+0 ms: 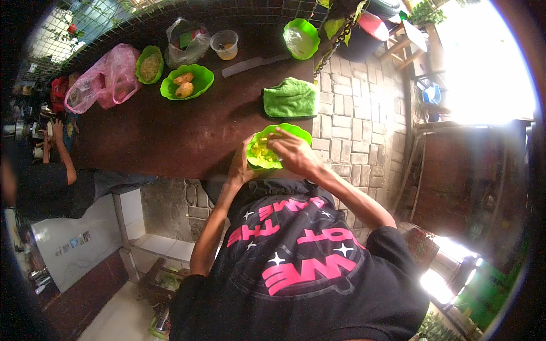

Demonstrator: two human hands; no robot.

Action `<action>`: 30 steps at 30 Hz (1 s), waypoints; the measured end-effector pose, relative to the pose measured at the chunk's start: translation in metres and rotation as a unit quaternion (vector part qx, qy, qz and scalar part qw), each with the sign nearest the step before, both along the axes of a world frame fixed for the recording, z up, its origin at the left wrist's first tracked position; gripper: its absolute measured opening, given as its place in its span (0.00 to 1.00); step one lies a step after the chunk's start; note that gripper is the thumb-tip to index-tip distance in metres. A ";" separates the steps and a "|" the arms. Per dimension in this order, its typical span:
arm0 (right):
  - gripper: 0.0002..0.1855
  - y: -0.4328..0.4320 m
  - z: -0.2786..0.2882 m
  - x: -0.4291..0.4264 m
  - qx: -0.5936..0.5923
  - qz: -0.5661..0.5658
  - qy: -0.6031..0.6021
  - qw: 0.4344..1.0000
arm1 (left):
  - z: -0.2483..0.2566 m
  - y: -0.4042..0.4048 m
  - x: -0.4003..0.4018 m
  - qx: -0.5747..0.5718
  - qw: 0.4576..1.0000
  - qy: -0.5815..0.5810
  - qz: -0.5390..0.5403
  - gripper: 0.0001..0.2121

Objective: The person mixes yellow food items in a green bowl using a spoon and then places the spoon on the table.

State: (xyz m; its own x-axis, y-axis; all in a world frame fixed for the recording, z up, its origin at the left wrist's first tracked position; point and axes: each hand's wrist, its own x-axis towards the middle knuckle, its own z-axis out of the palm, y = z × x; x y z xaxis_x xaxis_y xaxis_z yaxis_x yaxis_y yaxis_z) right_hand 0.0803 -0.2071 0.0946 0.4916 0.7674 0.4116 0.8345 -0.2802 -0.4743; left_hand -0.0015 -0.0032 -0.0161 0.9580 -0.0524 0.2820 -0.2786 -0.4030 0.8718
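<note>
A bright green scalloped bowl (300,133) is at the near edge of the brown table, with pieces of yellow food (260,150) inside. My left hand (241,165) grips the bowl's left side, its thumb up near the rim. Over the bowl's right half is my right hand (293,150), fingers bent down toward the yellow food. Whether something is held in those fingers is hidden and slightly blurred. Just beyond the bowl lies a folded green cloth (290,99) with a dark border.
Farther back are a bowl of white powder (300,41), a knife (244,67), a plastic cup (224,45), a clear bag (186,42), a bowl with two browned pieces (204,79), a bowl of shredded food (150,68) and pink bags (104,81). Another person (51,183) sits at left.
</note>
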 end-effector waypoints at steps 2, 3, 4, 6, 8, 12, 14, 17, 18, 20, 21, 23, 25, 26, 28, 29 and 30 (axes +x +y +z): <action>0.18 -0.005 -0.013 -0.003 -0.008 0.005 -0.002 1.000 | 0.000 0.003 0.000 0.011 0.998 0.059 0.000 0.48; 0.19 -0.003 -0.009 -0.003 -0.015 0.014 -0.001 1.000 | -0.001 0.004 -0.001 0.013 0.998 0.059 0.002 0.48; 0.19 -0.005 -0.004 -0.002 -0.014 -0.008 0.013 1.000 | -0.002 0.003 0.000 0.013 0.999 0.047 0.001 0.48; 0.19 -0.007 0.015 0.004 0.019 -0.019 0.021 0.999 | -0.001 0.002 -0.001 0.013 0.999 0.038 -0.001 0.48; 0.18 -0.007 0.018 0.002 0.042 -0.019 0.026 0.999 | 0.004 0.001 -0.003 -0.032 0.999 0.029 0.002 0.48; 0.18 -0.002 -0.024 -0.009 -0.030 0.012 0.008 0.999 | 0.005 0.001 0.002 -0.006 0.998 0.060 -0.010 0.47; 0.19 -0.003 -0.020 -0.001 -0.024 0.008 0.019 0.999 | 0.012 0.000 0.002 0.020 0.999 0.033 -0.009 0.47; 0.24 0.002 0.005 0.003 0.032 -0.007 0.018 0.999 | 0.005 0.004 -0.006 0.017 0.999 0.032 0.005 0.46; 0.24 0.000 0.002 0.005 0.028 -0.005 0.011 1.000 | 0.005 0.003 -0.003 -0.009 0.999 0.035 -0.004 0.46; 0.24 -0.006 -0.014 0.005 0.022 -0.006 0.003 1.000 | 0.006 0.002 -0.001 -0.010 0.999 0.035 -0.013 0.46; 0.24 -0.005 -0.019 0.004 0.008 0.007 -0.001 1.000 | 0.007 0.004 -0.002 -0.009 0.999 0.037 -0.017 0.46; 0.25 -0.008 -0.027 0.005 -0.005 0.019 -0.008 1.000 | 0.000 0.004 -0.001 -0.011 0.999 0.040 -0.025 0.46; 0.14 -0.005 -0.013 0.009 0.020 -0.026 -0.016 0.999 | -0.003 0.007 -0.004 -0.011 0.998 0.050 -0.026 0.46; 0.13 -0.005 -0.001 0.009 0.030 -0.017 -0.001 0.999 | -0.002 0.006 -0.006 -0.001 0.999 0.043 -0.018 0.47; 0.14 -0.002 0.011 0.004 0.031 -0.018 0.005 0.999 | 0.001 0.004 -0.003 0.009 0.999 0.031 -0.012 0.47; 0.16 -0.001 0.004 0.002 0.006 -0.007 -0.004 1.000 | 0.002 0.003 -0.002 0.003 1.000 0.023 -0.007 0.48; 0.18 -0.002 -0.003 0.001 -0.019 0.002 -0.013 1.000 | 0.003 0.000 0.000 -0.004 1.000 0.014 -0.006 0.48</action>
